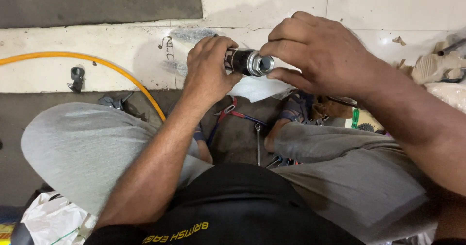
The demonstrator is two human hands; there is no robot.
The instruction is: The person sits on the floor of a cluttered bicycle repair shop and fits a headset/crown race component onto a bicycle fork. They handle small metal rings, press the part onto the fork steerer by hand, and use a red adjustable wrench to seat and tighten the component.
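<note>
A short black cylinder with a threaded metal fitting point(250, 62) at its end is held in front of me, above my knees. My left hand point(208, 70) is wrapped around the black body. My right hand point(310, 50) pinches the silver threaded end between thumb and fingers. The fitting's open mouth faces right, partly covered by my right fingers.
I sit on the floor in grey trousers. A yellow hose point(97, 63) curves across pale tiles at left. Pliers with red and blue handles point(233, 115), a spanner point(257, 143) and a white sheet point(259, 87) lie between my sandalled feet. A white bag point(48, 218) sits lower left.
</note>
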